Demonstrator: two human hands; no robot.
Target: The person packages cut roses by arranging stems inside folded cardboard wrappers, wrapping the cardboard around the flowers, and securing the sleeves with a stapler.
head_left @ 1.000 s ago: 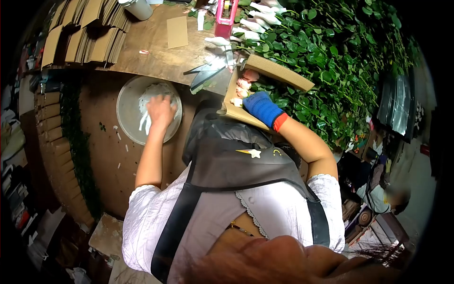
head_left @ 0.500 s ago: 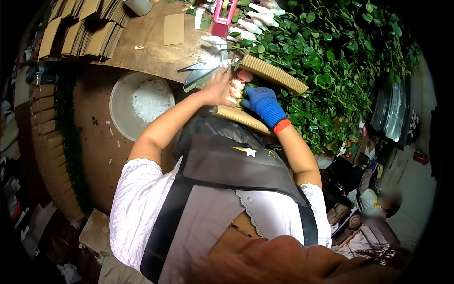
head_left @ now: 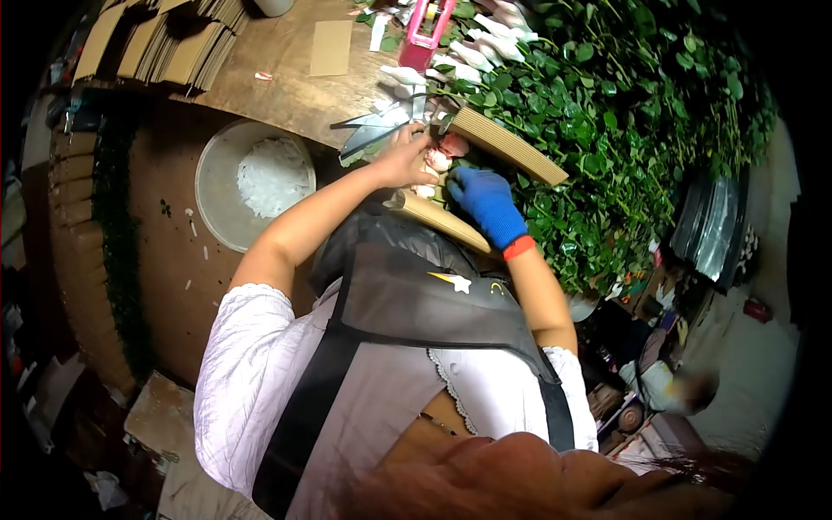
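Hands at a row of pink and cream flowers (head_left: 438,160) in an open sleeve of corrugated cardboard (head_left: 511,147), upper centre of the view. The left hand (head_left: 403,163), bare, lies on the nine o'clock side of the row, its fingers spread and open, the tips at the blooms. The right hand (head_left: 485,198), in a blue glove with a red cuff, lies at four o'clock of the row; its fingers are bent beside the blooms, and whether they grip anything cannot be told. One sleeve panel runs from one to two o'clock of the flowers, the other at six o'clock.

Just beyond the left hand, toward ten o'clock, are metal shears (head_left: 371,134). At twelve o'clock a pink tape dispenser (head_left: 421,43) stands near white-wrapped buds (head_left: 496,42); leafy stems (head_left: 607,113) fill one to three o'clock. The wooden surface (head_left: 269,78) carries stacked cardboard (head_left: 178,52) toward ten o'clock. A round tub (head_left: 211,204) of white scraps (head_left: 270,178) sits at nine o'clock, below the surface's edge.
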